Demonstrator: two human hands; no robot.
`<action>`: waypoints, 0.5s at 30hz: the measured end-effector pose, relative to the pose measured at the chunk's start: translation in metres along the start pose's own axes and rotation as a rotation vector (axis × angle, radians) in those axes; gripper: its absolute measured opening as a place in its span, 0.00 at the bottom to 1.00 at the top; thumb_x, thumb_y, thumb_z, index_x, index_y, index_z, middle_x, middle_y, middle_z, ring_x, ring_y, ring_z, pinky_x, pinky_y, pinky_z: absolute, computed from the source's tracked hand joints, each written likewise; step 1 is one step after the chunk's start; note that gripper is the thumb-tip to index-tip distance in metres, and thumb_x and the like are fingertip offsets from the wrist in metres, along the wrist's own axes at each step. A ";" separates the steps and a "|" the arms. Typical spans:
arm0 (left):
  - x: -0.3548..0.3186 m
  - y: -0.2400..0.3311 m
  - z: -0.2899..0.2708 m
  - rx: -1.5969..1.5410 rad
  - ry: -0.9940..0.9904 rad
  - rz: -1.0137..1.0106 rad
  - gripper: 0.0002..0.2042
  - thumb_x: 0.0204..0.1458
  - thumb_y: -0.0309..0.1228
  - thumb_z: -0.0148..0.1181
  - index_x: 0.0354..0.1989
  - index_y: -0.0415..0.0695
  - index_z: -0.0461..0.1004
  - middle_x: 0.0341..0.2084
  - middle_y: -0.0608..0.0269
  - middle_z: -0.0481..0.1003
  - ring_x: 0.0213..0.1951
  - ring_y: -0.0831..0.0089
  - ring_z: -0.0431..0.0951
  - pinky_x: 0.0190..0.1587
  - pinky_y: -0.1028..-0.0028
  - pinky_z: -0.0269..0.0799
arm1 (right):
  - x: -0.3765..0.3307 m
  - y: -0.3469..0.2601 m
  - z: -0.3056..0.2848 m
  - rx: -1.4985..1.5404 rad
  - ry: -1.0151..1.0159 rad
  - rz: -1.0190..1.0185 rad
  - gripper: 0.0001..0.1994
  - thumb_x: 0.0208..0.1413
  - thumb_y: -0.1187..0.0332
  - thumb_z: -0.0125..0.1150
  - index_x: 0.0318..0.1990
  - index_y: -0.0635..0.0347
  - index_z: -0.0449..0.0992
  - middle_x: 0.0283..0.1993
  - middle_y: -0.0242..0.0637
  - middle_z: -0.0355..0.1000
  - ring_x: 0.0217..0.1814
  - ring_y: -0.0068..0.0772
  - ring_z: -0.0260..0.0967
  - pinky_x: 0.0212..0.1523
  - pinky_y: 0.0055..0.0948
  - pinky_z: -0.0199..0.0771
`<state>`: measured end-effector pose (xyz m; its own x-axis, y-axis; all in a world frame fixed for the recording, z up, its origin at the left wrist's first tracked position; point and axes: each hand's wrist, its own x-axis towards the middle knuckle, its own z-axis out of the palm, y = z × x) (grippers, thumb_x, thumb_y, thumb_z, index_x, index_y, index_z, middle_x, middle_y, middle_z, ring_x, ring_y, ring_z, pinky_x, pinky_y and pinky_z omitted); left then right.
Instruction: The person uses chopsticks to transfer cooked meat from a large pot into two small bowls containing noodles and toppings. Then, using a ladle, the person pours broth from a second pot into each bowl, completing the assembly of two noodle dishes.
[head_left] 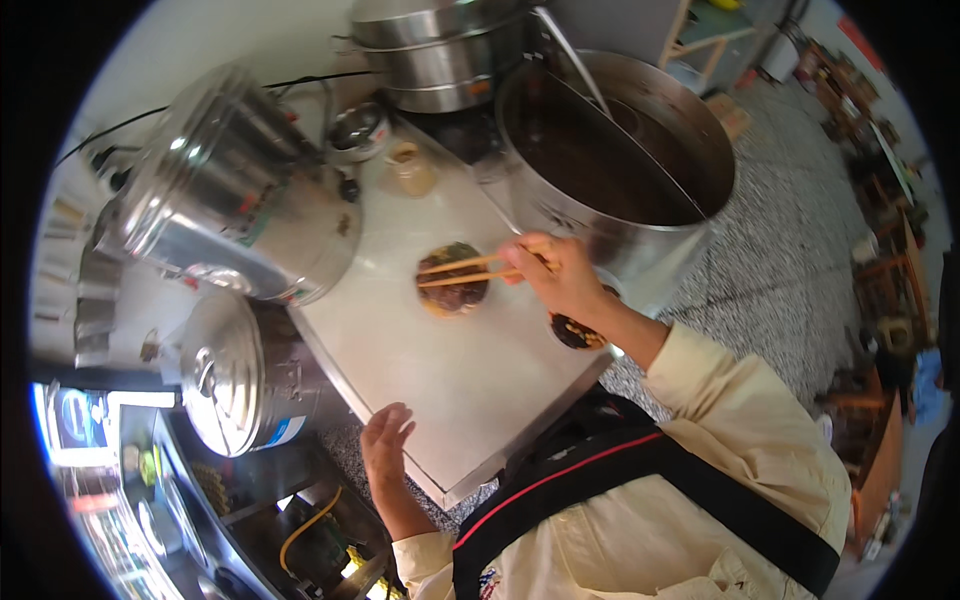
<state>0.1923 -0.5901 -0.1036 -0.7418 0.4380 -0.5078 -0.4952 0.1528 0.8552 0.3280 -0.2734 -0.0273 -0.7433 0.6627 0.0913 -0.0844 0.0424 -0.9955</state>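
Observation:
My right hand [552, 272] is closed around a pair of wooden chopsticks [490, 276]. Their tips reach into a small round bowl [455, 312] of dark food with some green at its far side. Partly covered by my right wrist, a second bowl [578, 334] holds dark food with yellowish bits. My left hand [386, 440] is by the left front edge of the pale worktop [440, 390], its fingers apart and slightly bent, holding nothing.
A large divided pot [650, 222] of dark liquid, a handled utensil in it, stands at the far right. Behind are a jar [412, 170], a metal bowl [357, 130] and a stacked steel pot [435, 70]. Steel containers [240, 190] line the left; a lidded pot [225, 375] sits lower.

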 end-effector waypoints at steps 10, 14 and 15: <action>0.018 0.005 0.006 0.066 -0.114 -0.018 0.16 0.52 0.30 0.59 0.45 0.32 0.69 0.40 0.53 0.73 0.44 0.64 0.73 0.47 0.66 0.70 | 0.008 -0.052 -0.023 -0.129 -0.066 -0.125 0.11 0.58 0.70 0.52 0.39 0.72 0.74 0.33 0.41 0.75 0.34 0.25 0.74 0.36 0.22 0.78; 0.023 0.013 0.008 0.097 -0.115 -0.014 0.17 0.51 0.30 0.59 0.46 0.31 0.69 0.41 0.52 0.72 0.45 0.62 0.73 0.48 0.66 0.71 | -0.007 -0.090 -0.057 -0.033 0.018 -0.227 0.11 0.58 0.71 0.51 0.38 0.74 0.73 0.34 0.45 0.74 0.33 0.30 0.75 0.34 0.25 0.79; 0.025 0.015 0.008 0.107 -0.110 -0.013 0.18 0.51 0.30 0.59 0.46 0.31 0.68 0.42 0.51 0.72 0.45 0.61 0.73 0.48 0.66 0.71 | -0.011 -0.097 -0.067 -0.001 0.035 -0.294 0.11 0.58 0.71 0.51 0.38 0.75 0.73 0.34 0.47 0.74 0.33 0.33 0.76 0.33 0.26 0.80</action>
<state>0.1702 -0.5698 -0.1024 -0.6787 0.5291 -0.5093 -0.4489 0.2501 0.8579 0.3891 -0.2352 0.0668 -0.6639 0.6469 0.3751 -0.2921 0.2374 -0.9264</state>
